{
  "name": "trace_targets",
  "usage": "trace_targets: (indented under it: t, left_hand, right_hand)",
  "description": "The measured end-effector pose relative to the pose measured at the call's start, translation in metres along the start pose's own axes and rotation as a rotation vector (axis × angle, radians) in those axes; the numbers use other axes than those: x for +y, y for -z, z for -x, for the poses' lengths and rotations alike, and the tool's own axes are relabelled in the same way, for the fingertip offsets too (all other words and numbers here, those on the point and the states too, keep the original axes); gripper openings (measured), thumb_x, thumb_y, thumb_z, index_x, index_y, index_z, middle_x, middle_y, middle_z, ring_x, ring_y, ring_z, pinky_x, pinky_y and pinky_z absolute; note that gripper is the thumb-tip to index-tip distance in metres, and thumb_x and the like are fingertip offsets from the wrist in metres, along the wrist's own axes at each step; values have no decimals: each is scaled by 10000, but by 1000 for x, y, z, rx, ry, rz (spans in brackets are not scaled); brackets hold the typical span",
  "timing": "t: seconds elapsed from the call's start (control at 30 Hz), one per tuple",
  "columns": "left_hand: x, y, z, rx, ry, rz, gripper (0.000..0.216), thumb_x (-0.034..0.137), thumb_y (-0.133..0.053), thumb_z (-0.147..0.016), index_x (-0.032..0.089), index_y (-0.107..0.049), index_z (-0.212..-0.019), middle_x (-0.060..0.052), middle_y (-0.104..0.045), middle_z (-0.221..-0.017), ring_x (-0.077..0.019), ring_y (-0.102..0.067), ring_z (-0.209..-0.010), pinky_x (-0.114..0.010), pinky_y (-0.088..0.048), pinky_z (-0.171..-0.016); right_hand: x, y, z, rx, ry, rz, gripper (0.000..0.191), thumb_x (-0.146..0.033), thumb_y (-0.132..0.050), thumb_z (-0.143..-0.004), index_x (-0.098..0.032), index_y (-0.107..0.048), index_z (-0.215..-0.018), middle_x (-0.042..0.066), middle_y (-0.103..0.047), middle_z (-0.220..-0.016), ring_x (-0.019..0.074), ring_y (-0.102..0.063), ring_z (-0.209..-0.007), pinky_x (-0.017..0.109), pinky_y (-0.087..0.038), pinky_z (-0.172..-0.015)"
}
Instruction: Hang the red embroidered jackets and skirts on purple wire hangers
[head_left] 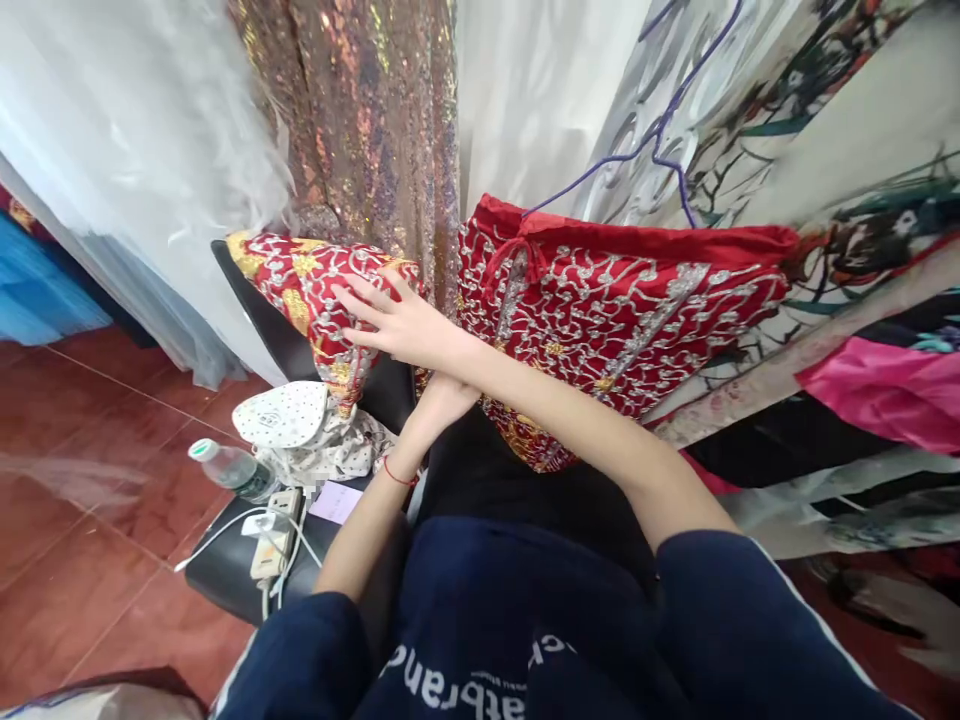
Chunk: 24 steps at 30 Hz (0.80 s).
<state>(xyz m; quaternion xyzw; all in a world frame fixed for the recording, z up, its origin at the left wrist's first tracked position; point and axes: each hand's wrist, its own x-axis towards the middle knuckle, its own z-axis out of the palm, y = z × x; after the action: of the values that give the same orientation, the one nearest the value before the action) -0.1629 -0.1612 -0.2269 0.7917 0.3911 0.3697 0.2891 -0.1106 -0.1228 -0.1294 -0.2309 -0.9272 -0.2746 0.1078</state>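
My right hand reaches across to the left, fingers spread, over a red embroidered cloth with gold and silver patterns draped on a black chair. It appears to rest lightly on that cloth. My left hand is beneath my right forearm, near the chair. Its fingers are hidden, so whether it holds anything does not show. To the right, a red skirt with silver embroidery and a tied red drawstring hangs at a purple wire hanger.
Left on a black seat are a white dotted bag, a clear bottle, a power strip with cables and a pale card. Sequined fabric and white tulle hang behind. Patterned garments hang right.
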Motion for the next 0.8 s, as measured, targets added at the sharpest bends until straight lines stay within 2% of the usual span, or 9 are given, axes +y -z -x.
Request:
trace_targets:
  t: [0.07,0.17,0.3,0.4,0.5,0.57,0.7,0.8]
  left_hand:
    - [2,4,1,16,26,21,409,206,-534,-882,90,-603,-1269,-183,-620,-1398,-344,-524,-1376,-467,-399,-1180]
    - [-4,10,-6,44,177,110,383,332,-532,-929,135,-584,-1253,-163,-678,-1307,-295,-650,-1222,-442,-489,-1080]
    - [-16,36,-12,30,406,180,476,589,-446,-954,183,-669,-1063,-104,-771,-1055,-265,-725,-1022,-394,-531,-973]
    - [-18,67,-4,90,462,140,566,701,-441,-911,202,-710,-905,-92,-783,-905,-287,-731,-971,-387,-539,-925]
    - [-8,92,9,311,388,145,554,709,-475,-893,212,-713,-949,-83,-781,-908,-277,-730,-979,-365,-549,-888]
    - [2,99,15,475,289,188,543,689,-497,-892,195,-702,-990,-88,-775,-950,-268,-722,-1016,-353,-552,-899]
    - [16,94,15,735,103,308,454,589,-580,-871,164,-689,-990,-90,-757,-1049,-245,-675,-1142,-330,-500,-1041]
    - [19,88,12,834,79,455,367,482,-620,-840,166,-679,-1018,-77,-747,-1079,-225,-668,-1134,-326,-493,-1057]
  right_hand:
    - [4,9,-22,-86,40,7,373,-154,-344,-1011,-246,-622,-1242,96,-500,-1514,296,-396,-1434,612,-305,-1144]
    - [17,31,-44,-113,-48,-91,372,-192,-394,-1004,-225,-547,-1342,99,-668,-1256,250,-571,-1179,507,-369,-1086]
    - [34,57,-53,47,-364,-246,368,-261,-366,-1014,-160,-513,-1336,99,-702,-1022,241,-616,-952,374,-446,-862]
    - [44,65,-45,196,-535,-317,347,-315,-357,-1020,-187,-545,-1282,79,-686,-935,240,-613,-882,354,-441,-807]
    - [44,70,-35,292,-603,-346,338,-359,-367,-1023,-214,-559,-1261,58,-667,-895,221,-606,-838,338,-439,-788]
    - [37,77,-28,311,-611,-343,335,-382,-386,-1023,-208,-569,-1244,54,-656,-888,209,-603,-829,327,-437,-773]
    - [24,105,-14,335,-578,-329,317,-446,-461,-1007,-205,-599,-1161,35,-632,-872,191,-599,-835,314,-445,-768]
    - [38,127,7,396,-599,-276,356,-530,-489,-989,-208,-606,-1085,29,-622,-862,187,-592,-833,329,-463,-793]
